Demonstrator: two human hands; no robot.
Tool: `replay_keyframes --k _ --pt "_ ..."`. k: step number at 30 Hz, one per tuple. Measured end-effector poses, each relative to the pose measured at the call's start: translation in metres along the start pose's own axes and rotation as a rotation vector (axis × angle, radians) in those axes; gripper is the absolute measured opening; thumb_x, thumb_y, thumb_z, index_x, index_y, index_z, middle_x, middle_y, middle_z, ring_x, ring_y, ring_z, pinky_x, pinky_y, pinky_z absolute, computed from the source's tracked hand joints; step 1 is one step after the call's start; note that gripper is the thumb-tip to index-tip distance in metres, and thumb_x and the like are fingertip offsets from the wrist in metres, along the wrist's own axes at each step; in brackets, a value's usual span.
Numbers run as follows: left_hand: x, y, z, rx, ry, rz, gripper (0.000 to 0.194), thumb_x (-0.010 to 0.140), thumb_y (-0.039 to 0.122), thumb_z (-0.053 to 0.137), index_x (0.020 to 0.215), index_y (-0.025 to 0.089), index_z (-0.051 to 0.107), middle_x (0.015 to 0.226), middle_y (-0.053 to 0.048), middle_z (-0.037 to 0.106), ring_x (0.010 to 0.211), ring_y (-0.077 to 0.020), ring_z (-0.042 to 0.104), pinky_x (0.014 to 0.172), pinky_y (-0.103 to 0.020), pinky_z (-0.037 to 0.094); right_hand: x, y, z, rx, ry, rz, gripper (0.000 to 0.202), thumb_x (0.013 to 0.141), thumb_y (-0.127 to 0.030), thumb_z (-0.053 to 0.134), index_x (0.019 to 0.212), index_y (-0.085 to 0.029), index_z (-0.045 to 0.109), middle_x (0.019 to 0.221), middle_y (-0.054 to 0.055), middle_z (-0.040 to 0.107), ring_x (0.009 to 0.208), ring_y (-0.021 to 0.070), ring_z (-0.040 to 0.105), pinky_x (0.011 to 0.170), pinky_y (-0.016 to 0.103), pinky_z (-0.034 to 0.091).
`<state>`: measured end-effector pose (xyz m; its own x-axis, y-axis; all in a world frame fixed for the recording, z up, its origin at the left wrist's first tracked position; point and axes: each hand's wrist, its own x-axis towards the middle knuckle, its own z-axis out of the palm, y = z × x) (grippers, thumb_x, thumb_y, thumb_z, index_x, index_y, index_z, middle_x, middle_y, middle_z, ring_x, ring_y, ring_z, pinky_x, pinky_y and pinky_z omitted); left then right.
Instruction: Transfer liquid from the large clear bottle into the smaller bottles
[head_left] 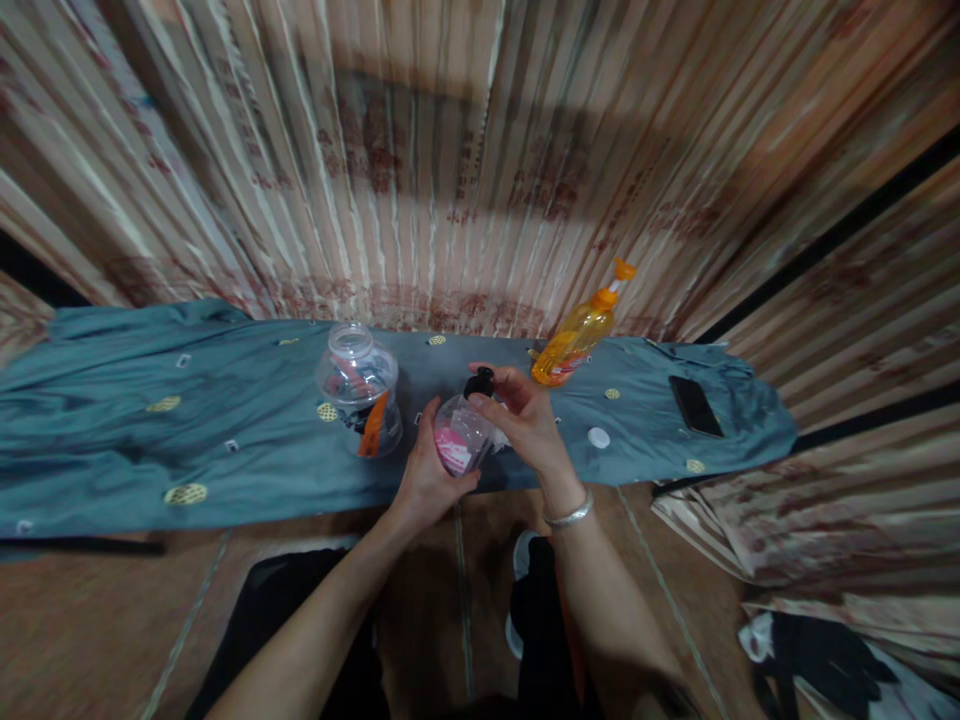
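A clear bottle with a pink label (456,448) is tilted between my hands at the table's front edge. My left hand (431,475) is wrapped round its lower body. At its top, the fingers of my right hand (521,415) are closed on the black pump cap (480,382). Whether the cap is loose or seated on the neck, I cannot tell. To the left stands a larger clear plastic jar (360,390) with an orange and black label, its mouth uncovered. An orange pump bottle (576,340) stands behind my right hand.
The narrow table has a green patterned cloth (262,400). A white round lid (598,437) and a black phone (696,405) lie on its right part. A pleated curtain (450,180) hangs behind, and dark poles cross at the right. A bag lies on the floor, lower right.
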<state>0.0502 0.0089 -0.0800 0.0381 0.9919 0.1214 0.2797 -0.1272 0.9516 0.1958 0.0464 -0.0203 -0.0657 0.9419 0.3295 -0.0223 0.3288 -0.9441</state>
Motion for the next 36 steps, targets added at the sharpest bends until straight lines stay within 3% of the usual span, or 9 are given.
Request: replay_keyframes --k 3,7,10,15,19,23,24,29,36 --pt "0.0 0.0 -0.001 0.008 -0.006 -0.004 0.107 0.058 0.023 0.079 0.149 0.015 0.024 0.144 -0.02 0.053 0.131 -0.035 0.057 0.113 -0.053 0.044 0.001 -0.006 -0.003 0.076 0.0 0.038 0.036 0.075 -0.053 0.079 0.097 -0.025 0.071 0.116 0.004 0.075 0.11 0.0231 0.068 0.102 0.042 0.053" --pt "-0.002 -0.003 -0.001 0.018 -0.006 -0.002 0.107 0.059 0.022 0.079 0.15 0.016 0.023 0.142 -0.019 0.056 0.127 -0.034 0.06 0.112 -0.053 0.044 0.007 -0.004 -0.013 0.218 0.092 0.043 0.031 0.076 -0.053 0.078 0.086 -0.026 0.069 0.113 0.004 0.077 0.116 0.0236 0.068 0.106 0.042 0.051" --pt "-0.004 -0.005 -0.001 0.019 -0.012 0.005 0.107 0.059 0.022 0.08 0.15 0.017 0.024 0.134 -0.016 0.061 0.12 -0.0321 0.065 0.109 -0.051 0.048 0.014 0.012 -0.023 0.294 0.171 0.097 0.032 0.071 -0.052 0.082 0.08 -0.025 0.067 0.109 0.004 0.077 0.113 0.0241 0.069 0.1 0.041 0.053" --pt "-0.004 -0.005 -0.006 0.026 0.004 0.024 0.106 0.06 0.025 0.08 0.15 0.018 0.024 0.141 -0.016 0.056 0.126 -0.0333 0.061 0.112 -0.051 0.045 0.023 0.052 -0.033 0.206 0.35 0.23 0.042 0.05 -0.045 0.09 0.075 -0.021 0.066 0.074 -0.002 0.073 0.079 0.0183 0.07 0.079 0.033 0.055" --pt "-0.003 -0.003 -0.01 0.04 0.011 0.021 0.105 0.061 0.025 0.079 0.15 0.017 0.024 0.137 -0.015 0.058 0.123 -0.0327 0.063 0.111 -0.051 0.046 0.027 0.073 -0.047 -0.026 0.368 0.238 0.041 0.051 -0.041 0.086 0.082 -0.02 0.068 0.073 -0.001 0.072 0.074 0.0178 0.068 0.076 0.031 0.054" --pt "-0.004 -0.002 -0.012 0.048 0.02 0.008 0.106 0.06 0.024 0.08 0.15 0.018 0.024 0.134 -0.013 0.061 0.122 -0.0319 0.064 0.11 -0.05 0.047 0.022 0.078 -0.086 -0.776 0.294 0.266 0.027 0.076 -0.034 0.067 0.098 -0.019 0.07 0.081 0.001 0.075 0.077 0.0183 0.069 0.075 0.029 0.053" --pt "-0.004 -0.002 -0.012 0.047 0.021 0.005 0.106 0.06 0.024 0.08 0.15 0.019 0.024 0.134 -0.013 0.061 0.122 -0.0318 0.064 0.111 -0.051 0.046 0.019 0.078 -0.097 -0.868 0.284 0.282 0.024 0.077 -0.029 0.065 0.098 -0.018 0.071 0.082 0.003 0.075 0.078 0.0202 0.07 0.076 0.03 0.052" --pt "-0.006 -0.001 -0.012 0.037 0.007 -0.003 0.107 0.059 0.022 0.08 0.15 0.02 0.025 0.13 -0.012 0.063 0.118 -0.0323 0.065 0.109 -0.052 0.048 -0.013 0.079 -0.134 -1.071 0.27 0.338 0.029 0.074 -0.014 0.063 0.103 -0.017 0.071 0.092 0.01 0.077 0.093 0.0268 0.072 0.085 0.034 0.052" --pt "-0.01 0.001 -0.013 0.036 0.0 0.0 0.105 0.059 0.022 0.081 0.149 0.019 0.028 0.136 -0.014 0.06 0.122 -0.032 0.064 0.111 -0.049 0.047 -0.047 0.088 -0.146 -1.209 0.258 0.317 0.038 0.077 -0.017 0.062 0.114 -0.011 0.068 0.127 0.023 0.068 0.13 0.0328 0.058 0.112 0.045 0.043"
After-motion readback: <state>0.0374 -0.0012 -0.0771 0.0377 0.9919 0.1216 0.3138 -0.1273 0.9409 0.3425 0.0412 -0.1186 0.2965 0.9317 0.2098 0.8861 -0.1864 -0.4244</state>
